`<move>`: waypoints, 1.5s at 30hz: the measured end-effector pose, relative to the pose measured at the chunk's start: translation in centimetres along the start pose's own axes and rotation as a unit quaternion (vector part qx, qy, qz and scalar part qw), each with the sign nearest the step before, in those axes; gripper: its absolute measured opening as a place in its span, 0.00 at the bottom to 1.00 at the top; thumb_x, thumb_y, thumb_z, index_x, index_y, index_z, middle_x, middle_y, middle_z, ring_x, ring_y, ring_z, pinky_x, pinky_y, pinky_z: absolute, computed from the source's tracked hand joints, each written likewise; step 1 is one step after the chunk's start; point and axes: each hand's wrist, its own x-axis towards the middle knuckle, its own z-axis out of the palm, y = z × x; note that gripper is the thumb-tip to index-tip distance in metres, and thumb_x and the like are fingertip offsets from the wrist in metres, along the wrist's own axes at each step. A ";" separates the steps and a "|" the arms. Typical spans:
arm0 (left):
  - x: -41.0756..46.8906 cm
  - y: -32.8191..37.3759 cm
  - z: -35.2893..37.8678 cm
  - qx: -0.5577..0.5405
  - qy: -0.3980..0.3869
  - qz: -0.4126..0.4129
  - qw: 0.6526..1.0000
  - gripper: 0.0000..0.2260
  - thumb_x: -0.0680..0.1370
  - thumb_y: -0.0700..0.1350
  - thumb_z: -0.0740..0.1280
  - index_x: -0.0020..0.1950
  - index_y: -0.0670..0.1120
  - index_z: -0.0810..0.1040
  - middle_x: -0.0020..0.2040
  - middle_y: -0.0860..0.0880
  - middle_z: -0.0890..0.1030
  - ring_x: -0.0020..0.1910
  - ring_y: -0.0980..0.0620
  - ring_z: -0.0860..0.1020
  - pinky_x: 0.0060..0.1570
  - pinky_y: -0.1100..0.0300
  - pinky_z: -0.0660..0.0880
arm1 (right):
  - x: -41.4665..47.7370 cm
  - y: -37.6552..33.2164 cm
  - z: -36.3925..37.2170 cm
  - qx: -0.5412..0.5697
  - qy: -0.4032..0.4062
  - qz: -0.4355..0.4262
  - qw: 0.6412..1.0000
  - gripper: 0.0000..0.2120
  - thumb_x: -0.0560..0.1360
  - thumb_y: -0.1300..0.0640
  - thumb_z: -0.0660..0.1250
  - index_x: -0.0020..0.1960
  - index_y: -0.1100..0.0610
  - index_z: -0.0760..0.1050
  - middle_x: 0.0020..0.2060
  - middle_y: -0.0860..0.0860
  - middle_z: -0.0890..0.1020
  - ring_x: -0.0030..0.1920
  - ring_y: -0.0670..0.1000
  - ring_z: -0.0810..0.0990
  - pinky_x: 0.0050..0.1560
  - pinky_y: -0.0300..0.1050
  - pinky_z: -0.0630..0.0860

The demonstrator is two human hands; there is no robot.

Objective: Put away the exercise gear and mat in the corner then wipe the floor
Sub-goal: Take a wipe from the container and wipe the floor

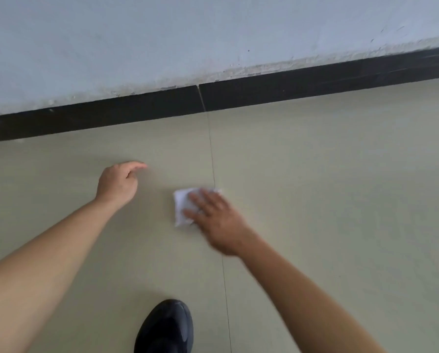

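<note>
Bare arms lead to the left hand [116, 184] and right hand [218, 225]; one black shoe [166, 327] (rounded toe).

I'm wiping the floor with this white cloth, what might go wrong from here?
1. The right hand presses the small white cloth with flat fingers, not gripping it, so it may slip out or bunch up.
2. The cloth sits on the grout line; dirt may get pushed into that seam.
3. The black shoe stands on the floor just behind and could mark wiped tiles.
</note>
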 end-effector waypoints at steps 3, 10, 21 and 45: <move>-1.5 -1.8 -0.1 0.008 0.042 -0.043 0.998 0.21 0.74 0.31 0.58 0.59 0.45 0.83 0.60 0.42 0.82 0.60 0.38 0.78 0.59 0.50 0.74 | -0.4 6.8 -1.9 -0.012 0.067 0.163 0.984 0.21 0.79 0.58 0.57 0.70 0.57 0.76 0.71 0.64 0.72 0.71 0.68 0.70 0.69 0.67 0.68; -6.5 -8.7 -1.3 0.050 0.039 -0.125 0.990 0.23 0.73 0.31 0.58 0.66 0.44 0.77 0.70 0.43 0.72 0.68 0.41 0.70 0.65 0.48 0.70 | 2.3 6.2 -4.5 0.009 0.064 0.338 0.939 0.25 0.81 0.55 0.54 0.78 0.53 0.62 0.78 0.64 0.59 0.76 0.72 0.55 0.75 0.69 0.53; -15.7 -16.2 -1.5 0.062 0.054 -0.261 0.962 0.25 0.73 0.31 0.61 0.69 0.42 0.74 0.73 0.39 0.68 0.70 0.38 0.67 0.64 0.43 0.68 | 5.5 -16.3 4.1 -0.029 -0.146 -0.120 0.982 0.26 0.71 0.51 0.53 0.62 0.44 0.81 0.68 0.54 0.77 0.69 0.59 0.76 0.74 0.56 0.64; -19.9 -19.0 -4.7 0.011 -0.219 -0.340 0.914 0.26 0.81 0.37 0.55 0.79 0.43 0.57 0.79 0.39 0.57 0.77 0.43 0.60 0.71 0.59 0.58 | 12.6 -1.0 -3.6 -0.084 -0.128 0.074 0.985 0.29 0.80 0.60 0.56 0.79 0.46 0.58 0.81 0.55 0.54 0.79 0.61 0.55 0.75 0.59 0.58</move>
